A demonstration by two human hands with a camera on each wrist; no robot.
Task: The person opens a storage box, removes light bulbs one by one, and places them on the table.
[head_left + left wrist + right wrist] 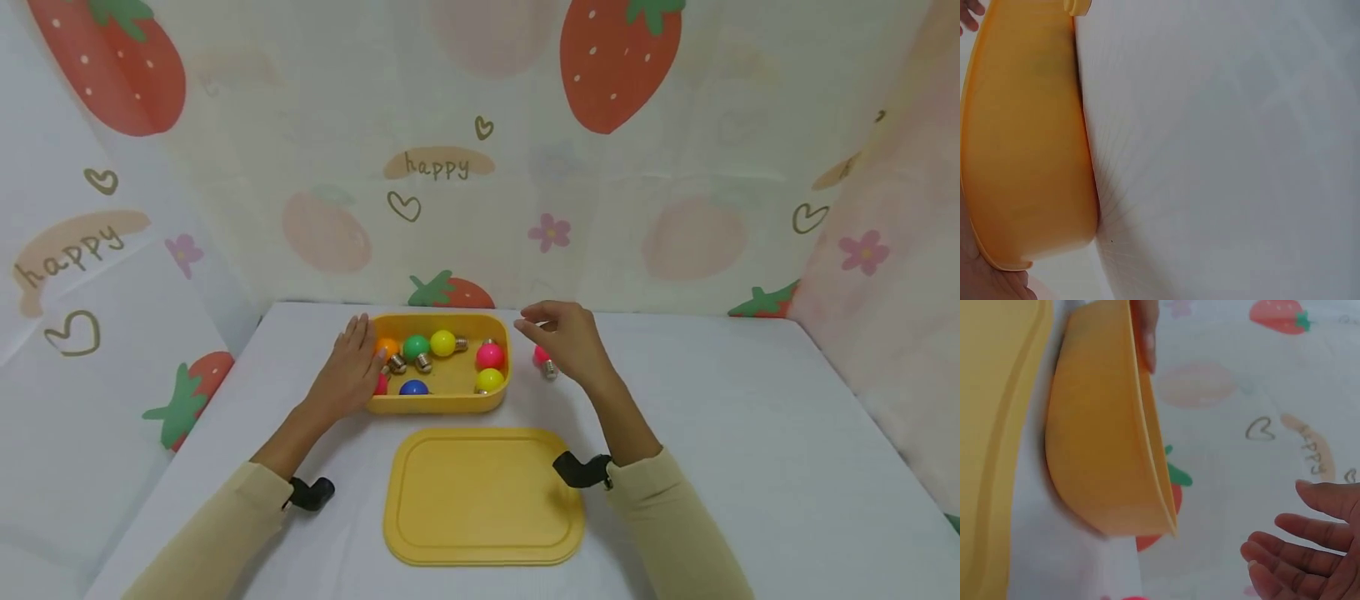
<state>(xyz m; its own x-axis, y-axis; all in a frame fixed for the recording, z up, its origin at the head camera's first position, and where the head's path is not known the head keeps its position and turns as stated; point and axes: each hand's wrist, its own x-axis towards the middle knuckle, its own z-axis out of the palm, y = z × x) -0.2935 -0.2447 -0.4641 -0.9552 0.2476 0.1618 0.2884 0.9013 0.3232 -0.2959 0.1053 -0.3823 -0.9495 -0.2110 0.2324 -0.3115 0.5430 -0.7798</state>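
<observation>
A yellow plastic box (438, 403) holds several coloured light bulbs, among them a green bulb (417, 347), a blue bulb (414, 388) and an orange bulb (387, 347). My left hand (347, 371) rests on the box's left end, fingers straight and thumb over the rim. To the right of the box, my right hand (572, 340) hovers with loosely bent fingers apart and nothing between them, as the right wrist view shows. Below it, partly hidden by that hand, a pink bulb (542, 357) with a silver screw base lies on the table.
A flat yellow lid (483, 496) lies on the white-covered table (750, 467) in front of the box. Behind the table hangs a cloth (622, 183) printed with strawberries, flowers and hearts. Similar cloth borders both sides.
</observation>
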